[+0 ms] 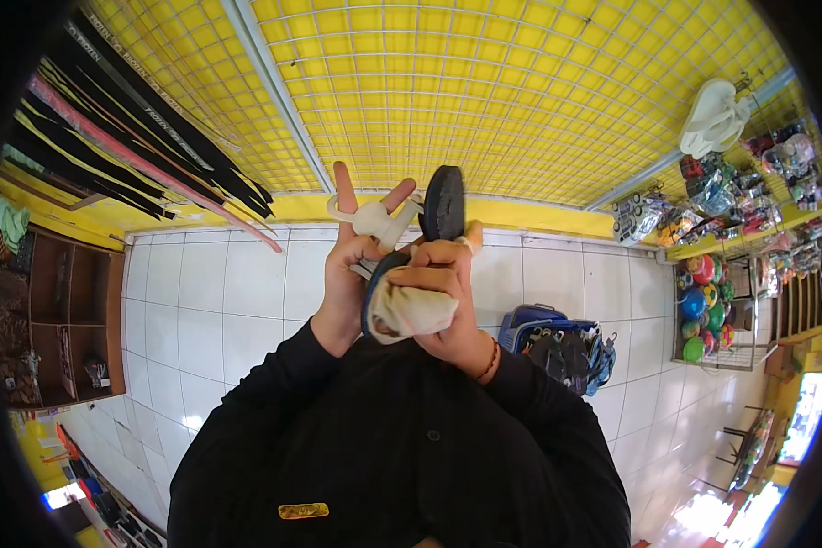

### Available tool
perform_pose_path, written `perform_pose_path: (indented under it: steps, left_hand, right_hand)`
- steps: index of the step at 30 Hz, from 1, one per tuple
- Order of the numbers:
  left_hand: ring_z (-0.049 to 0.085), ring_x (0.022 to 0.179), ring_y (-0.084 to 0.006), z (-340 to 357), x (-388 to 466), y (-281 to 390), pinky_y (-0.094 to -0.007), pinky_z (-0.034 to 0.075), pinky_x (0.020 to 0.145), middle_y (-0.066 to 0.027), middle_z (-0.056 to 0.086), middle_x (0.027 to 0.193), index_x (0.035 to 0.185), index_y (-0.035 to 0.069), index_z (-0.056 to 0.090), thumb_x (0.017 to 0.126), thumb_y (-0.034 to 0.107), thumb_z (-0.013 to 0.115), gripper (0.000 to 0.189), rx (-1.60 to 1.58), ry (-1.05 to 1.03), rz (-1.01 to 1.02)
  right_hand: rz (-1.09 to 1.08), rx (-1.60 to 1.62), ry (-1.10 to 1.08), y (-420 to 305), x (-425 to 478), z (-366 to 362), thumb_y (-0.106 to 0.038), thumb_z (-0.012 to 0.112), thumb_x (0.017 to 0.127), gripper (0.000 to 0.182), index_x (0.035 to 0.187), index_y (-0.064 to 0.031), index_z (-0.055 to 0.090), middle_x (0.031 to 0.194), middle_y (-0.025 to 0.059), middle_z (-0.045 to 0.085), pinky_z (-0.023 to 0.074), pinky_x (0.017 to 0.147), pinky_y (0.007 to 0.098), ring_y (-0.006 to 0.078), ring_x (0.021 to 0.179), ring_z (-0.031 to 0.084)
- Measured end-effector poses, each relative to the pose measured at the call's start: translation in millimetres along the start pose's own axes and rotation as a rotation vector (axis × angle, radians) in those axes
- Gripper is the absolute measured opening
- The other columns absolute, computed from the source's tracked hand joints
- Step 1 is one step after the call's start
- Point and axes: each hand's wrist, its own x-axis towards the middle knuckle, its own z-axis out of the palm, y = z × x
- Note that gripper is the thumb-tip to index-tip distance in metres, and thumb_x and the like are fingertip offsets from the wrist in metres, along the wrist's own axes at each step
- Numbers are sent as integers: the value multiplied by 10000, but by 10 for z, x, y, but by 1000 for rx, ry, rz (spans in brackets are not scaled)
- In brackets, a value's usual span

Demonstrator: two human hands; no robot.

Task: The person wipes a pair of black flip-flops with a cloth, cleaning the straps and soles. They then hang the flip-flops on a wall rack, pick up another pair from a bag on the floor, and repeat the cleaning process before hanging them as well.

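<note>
Both hands are raised together in front of my chest. My left hand (348,274) pinches between thumb and fingers by a dark blue-edged flip-flop (368,308), with a white plastic hanger (378,222) lying across its raised fingers. My right hand (455,301) holds a cream cloth (411,312) bunched against this flip-flop, its fingers curled over both. A dark sole (445,204) stands upright just above the right hand's fingers; whether it belongs to a second flip-flop of a pair cannot be told. The cloth and fingers hide much of the lower footwear.
A yellow wall with wire grid (452,103) stands ahead. Belts hang at upper left above a brown shelf (116,308). On the tiled floor, a blue basket (520,318) holds flip-flops on hangers. White flip-flops (714,120) hang at upper right; a wire bin (712,365) holds colourful balls.
</note>
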Motion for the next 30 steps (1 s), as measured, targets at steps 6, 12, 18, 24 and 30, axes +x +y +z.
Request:
perform_pose_path:
  steps: [6, 12, 18, 24, 30]
  left_hand:
    - [471, 1209, -282, 10, -24, 97, -357, 450, 947, -233, 321, 1450, 1493, 390, 10, 675, -48, 407, 1010, 13, -2, 54]
    - [400, 1300, -269, 56, -67, 212, -350, 305, 1070, -229, 332, 1455, 1504, 322, -35, 805, 39, 506, 929, 163, -137, -20]
    - [221, 1400, -275, 102, -95, -10, -392, 166, 1133, -155, 202, 1530, 1511, 203, -18, 861, 729, 300, 894, 385, -329, -72]
    - [203, 1409, -270, 167, -88, -50, -414, 166, 1140, -131, 157, 1548, 1511, 153, 75, 825, 787, 209, 944, 233, -351, -158]
    - [92, 1437, -255, 142, -166, -197, -406, 66, 1150, -74, 32, 1574, 1509, 131, -1, 849, 756, 186, 928, 278, -341, -118]
  right_hand:
    - [338, 42, -77, 455, -527, -84, 23, 672, 663, 466, 1107, -52, 554, 1048, 115, 556, 415, 894, 371, 310, 1014, 526]
    - [752, 207, 199, 299, -549, -498, 62, 524, 754, 364, 1114, 9, 499, 1055, 100, 578, 457, 877, 310, 173, 945, 575]
    - [268, 50, 126, -207, 107, -608, 91, 577, 715, 459, 1160, -15, 540, 1032, 94, 558, 447, 871, 323, 214, 962, 553]
    - [92, -243, -51, -146, 85, -241, 51, 661, 634, 469, 1094, -33, 615, 998, 130, 559, 438, 833, 384, 329, 934, 539]
    - [359, -287, 222, 33, 146, -280, 47, 625, 650, 372, 1014, -11, 577, 909, 163, 542, 448, 736, 387, 364, 861, 541]
